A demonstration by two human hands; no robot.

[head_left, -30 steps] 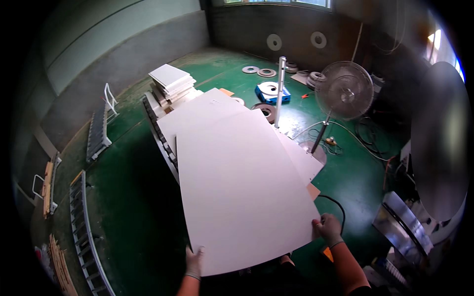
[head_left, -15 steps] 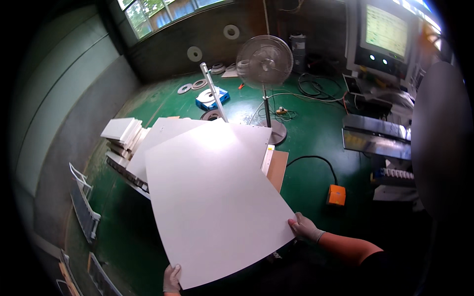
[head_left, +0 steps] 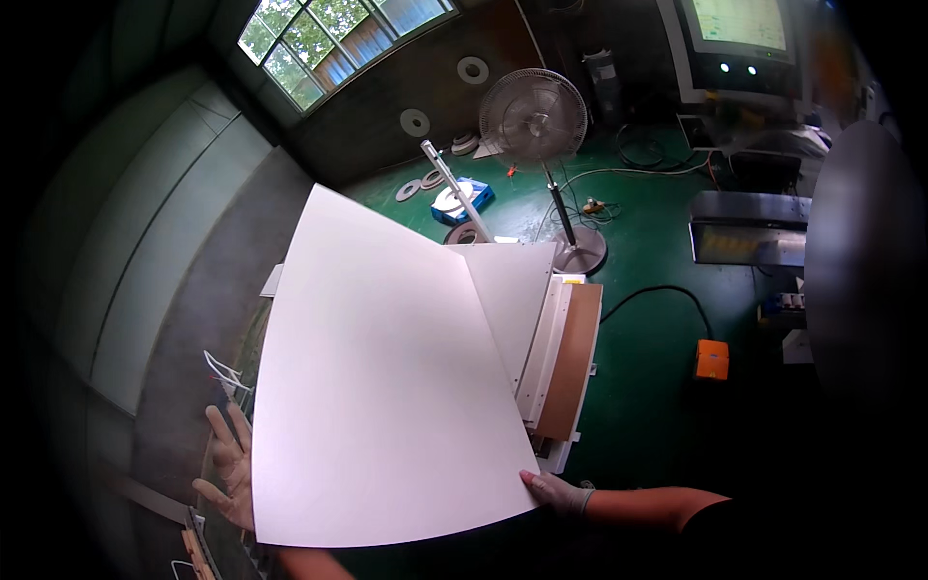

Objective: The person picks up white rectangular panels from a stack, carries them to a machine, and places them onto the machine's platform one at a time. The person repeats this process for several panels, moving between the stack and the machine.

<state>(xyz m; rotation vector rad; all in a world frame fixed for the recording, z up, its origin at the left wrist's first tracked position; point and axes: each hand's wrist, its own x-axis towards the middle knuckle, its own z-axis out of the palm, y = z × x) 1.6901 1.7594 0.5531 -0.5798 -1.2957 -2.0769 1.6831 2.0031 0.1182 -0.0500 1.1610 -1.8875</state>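
Note:
A large white panel (head_left: pixel 387 387) fills the middle, tilted above a stack of boards. My right hand (head_left: pixel 559 491), in a pale glove, pinches its near right corner, thumb on top and fingers hidden underneath. At the panel's left edge my left hand (head_left: pixel 230 464), also gloved, is open with its fingers spread. Part of that hand and its wrist lie behind the panel, so whether the palm touches it cannot be told. Beneath lie another white panel (head_left: pixel 517 295) with small holes along its edge and a brown board (head_left: pixel 572 362).
A standing fan (head_left: pixel 534 116) is beyond the stack, its round base on the green floor. An orange foot-pedal box (head_left: pixel 712 359) with a black cable lies to the right. Machinery with a screen (head_left: pixel 739 24) stands far right. A blue crate (head_left: pixel 464 201) and rolls are at the back.
The white panel has swung left and its far end has turned leftward, uncovering more of the stack's right side. My left hand has let go of the near left corner and spread its fingers.

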